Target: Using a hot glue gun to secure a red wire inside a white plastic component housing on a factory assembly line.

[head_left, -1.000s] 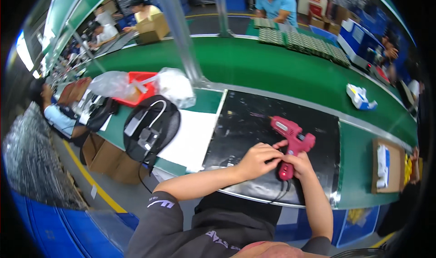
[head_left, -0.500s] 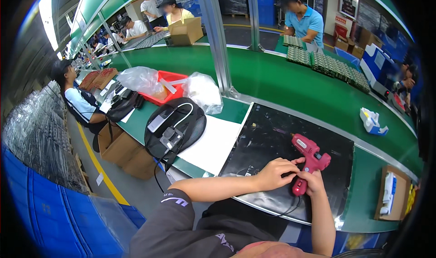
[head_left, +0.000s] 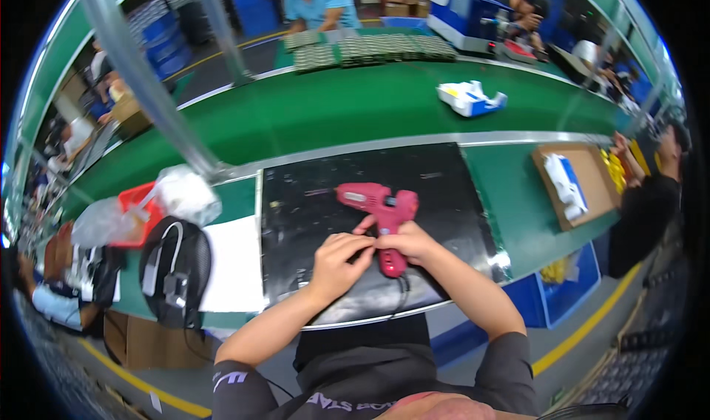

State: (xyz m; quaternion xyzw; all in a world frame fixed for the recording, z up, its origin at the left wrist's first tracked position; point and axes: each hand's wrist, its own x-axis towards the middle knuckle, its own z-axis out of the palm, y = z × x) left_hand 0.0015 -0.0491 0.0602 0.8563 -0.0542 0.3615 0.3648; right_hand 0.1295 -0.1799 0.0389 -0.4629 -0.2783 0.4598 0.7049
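Observation:
A dark pink hot glue gun (head_left: 381, 202) lies on a black mat (head_left: 451, 220) in front of me, its nozzle pointing left and its cord running toward the near edge. My right hand (head_left: 410, 244) lies across the gun's handle, with its thumb and fingers closed. Just left of the handle, my left hand (head_left: 339, 261) has bent fingers, and its fingertips meet those of the right hand. What the fingertips pinch, if anything, is hidden.
To the left are a white sheet (head_left: 233, 265), a black mesh bag (head_left: 177, 261) with devices on it, and a red tray (head_left: 140, 209) with plastic bags. On the right sits a cardboard tray (head_left: 592, 187). A green conveyor (head_left: 333, 106) passes beyond; people work around.
My view has turned to the right, so the bench appears shifted left and the right-hand cardboard tray shows fully. Both hands stay together at the glue gun's handle.

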